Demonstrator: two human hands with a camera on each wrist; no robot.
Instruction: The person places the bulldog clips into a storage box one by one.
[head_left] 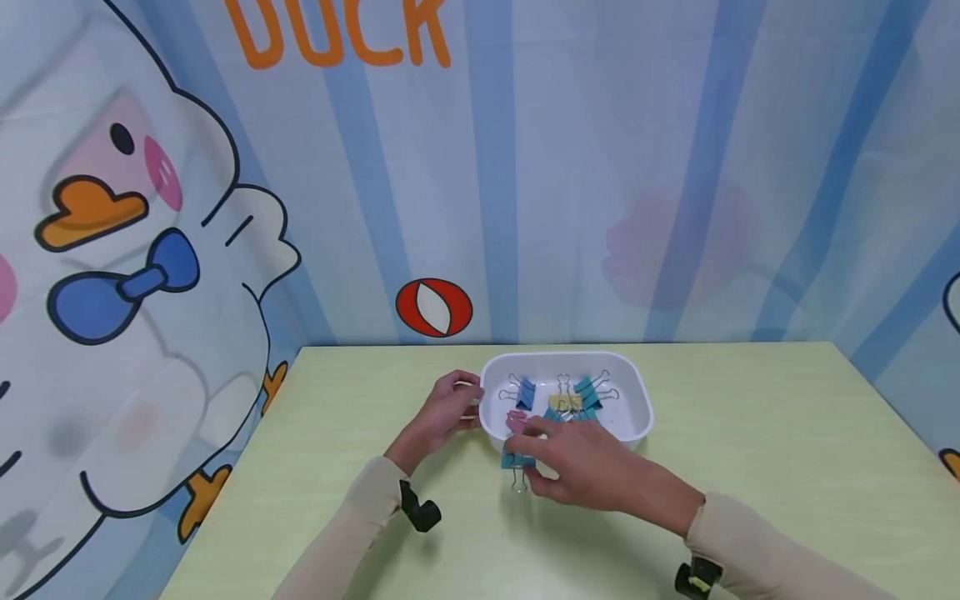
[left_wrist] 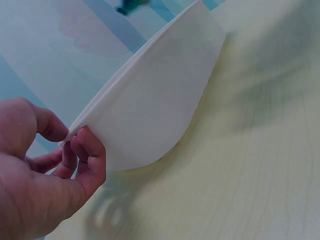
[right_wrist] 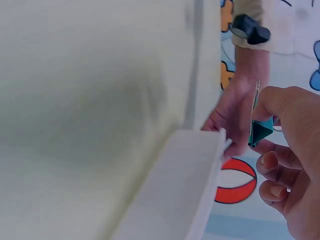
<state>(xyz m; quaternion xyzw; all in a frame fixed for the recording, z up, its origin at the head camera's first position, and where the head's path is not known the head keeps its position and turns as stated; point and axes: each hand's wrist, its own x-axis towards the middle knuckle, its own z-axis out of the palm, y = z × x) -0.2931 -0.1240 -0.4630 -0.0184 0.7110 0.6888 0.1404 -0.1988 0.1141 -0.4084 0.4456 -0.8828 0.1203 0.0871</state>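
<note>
My left hand [head_left: 447, 406] grips the left rim of a white plastic tray [head_left: 542, 365], thumb and fingers pinching its edge in the left wrist view. Just above the tray's near edge, my right hand [head_left: 581, 468] holds a teal binder clip [head_left: 517, 461] between thumb and fingers. That same teal clip [right_wrist: 262, 131] shows a wire handle standing up in the right wrist view. Inside the tray lie a blue binder clip [head_left: 527, 394], a yellow one [head_left: 564, 402], a pink one [head_left: 516, 420] and teal ones [head_left: 589, 393]. My right hand partly hides the nearer clips.
The tray stands towards the back of a pale yellow-green table [head_left: 750, 433]. Behind the table's far edge hangs a striped blue-and-white backdrop [head_left: 562, 167] with cartoon duck drawings.
</note>
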